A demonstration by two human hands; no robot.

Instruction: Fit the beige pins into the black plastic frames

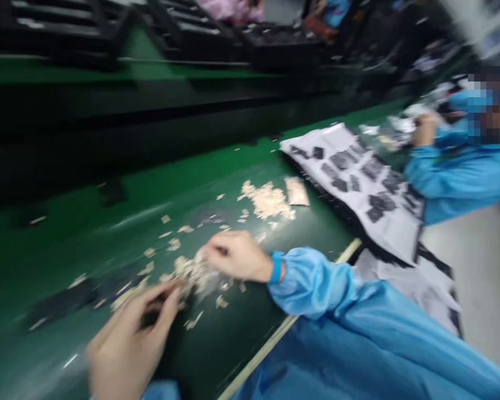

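Note:
My left hand (pixel 129 339) is low at the front, its fingers pinched around a small dark thing I cannot make out. My right hand (pixel 235 255), in a blue sleeve, rests closed on a heap of small pale scraps (pixel 194 272) on the green belt (pixel 66 244). The picture is smeared by motion. More pale scraps (pixel 269 201) lie in a pile farther along the belt, and loose bits are scattered between the two heaps.
A white sheet with several dark square parts (pixel 358 178) lies to the right on the belt's edge. Beyond it a co-worker in a blue coat (pixel 462 172) handles something at the far right. Black trays (pixel 191 28) stand on the shelf behind the belt.

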